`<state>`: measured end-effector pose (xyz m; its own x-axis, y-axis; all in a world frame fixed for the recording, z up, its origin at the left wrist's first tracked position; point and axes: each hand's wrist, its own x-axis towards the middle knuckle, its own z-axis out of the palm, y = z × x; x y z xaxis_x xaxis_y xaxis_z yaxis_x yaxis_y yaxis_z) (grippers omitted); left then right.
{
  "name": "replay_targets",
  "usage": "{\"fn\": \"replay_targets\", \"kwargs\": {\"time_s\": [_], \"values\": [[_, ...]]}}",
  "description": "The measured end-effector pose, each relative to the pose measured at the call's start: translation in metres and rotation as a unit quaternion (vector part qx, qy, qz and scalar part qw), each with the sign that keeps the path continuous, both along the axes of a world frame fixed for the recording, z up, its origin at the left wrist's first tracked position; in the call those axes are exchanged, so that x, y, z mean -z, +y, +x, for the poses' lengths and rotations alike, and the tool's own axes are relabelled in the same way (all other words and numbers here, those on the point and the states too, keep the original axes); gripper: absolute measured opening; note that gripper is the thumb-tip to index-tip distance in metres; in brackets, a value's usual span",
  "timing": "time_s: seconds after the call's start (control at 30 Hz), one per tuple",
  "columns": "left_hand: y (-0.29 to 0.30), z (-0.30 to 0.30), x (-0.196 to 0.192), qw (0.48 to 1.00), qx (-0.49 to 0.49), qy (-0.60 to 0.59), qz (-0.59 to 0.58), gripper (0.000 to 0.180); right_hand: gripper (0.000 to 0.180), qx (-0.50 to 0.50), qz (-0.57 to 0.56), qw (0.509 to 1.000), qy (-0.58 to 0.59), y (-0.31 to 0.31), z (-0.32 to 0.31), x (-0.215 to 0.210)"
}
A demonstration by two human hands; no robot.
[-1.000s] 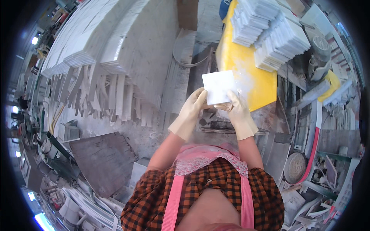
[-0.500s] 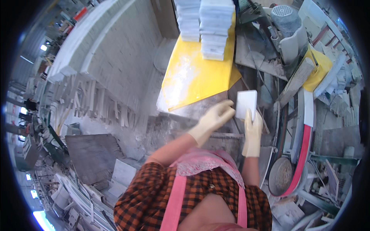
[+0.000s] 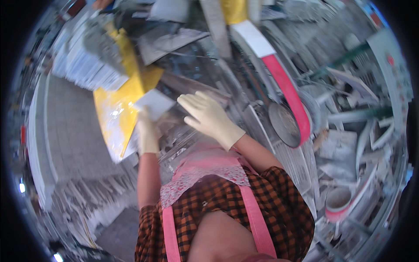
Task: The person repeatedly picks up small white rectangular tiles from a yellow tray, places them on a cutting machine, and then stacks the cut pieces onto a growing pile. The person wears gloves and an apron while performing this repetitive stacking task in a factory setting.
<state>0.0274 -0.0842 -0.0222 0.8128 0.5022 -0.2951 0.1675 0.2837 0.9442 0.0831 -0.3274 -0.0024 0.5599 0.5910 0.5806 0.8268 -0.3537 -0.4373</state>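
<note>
A yellow sheet [image 3: 114,114] is seen lying beside stacked white tiles [image 3: 83,72]; a red-and-white band [image 3: 279,72] is seen curving past a round disc [image 3: 284,123].

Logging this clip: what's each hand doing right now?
Left hand: closed on a white tile.
Right hand: open, fingers spread, holding nothing.

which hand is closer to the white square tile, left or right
Left. The left hand grips the white tile from below, touching its lower edge. The right hand is open and spread just to the tile's right, apart from it.
</note>
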Motion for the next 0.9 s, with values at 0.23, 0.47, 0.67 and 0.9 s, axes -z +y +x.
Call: {"fn": "replay_targets", "kwargs": {"time_s": [0.23,0.47,0.67,0.9], "values": [[0.123,0.005,-0.013,0.961,0.005,0.085,0.264,0.073,0.035,0.386,-0.030,0.908,0.163,-0.206,0.070,0.031],[0.136,0.013,-0.003,0.925,-0.058,0.259,0.270,0.053,0.040,0.378,0.025,0.911,0.164,-0.277,0.145,0.081],[0.100,0.014,-0.010,0.940,-0.128,0.220,0.228,0.043,0.051,0.394,-0.157,0.906,0.009,-0.217,0.262,0.085],[0.115,0.019,0.013,0.919,-0.153,0.247,0.267,0.049,0.069,0.409,-0.218,0.885,0.052,-0.150,0.381,0.098]]}}
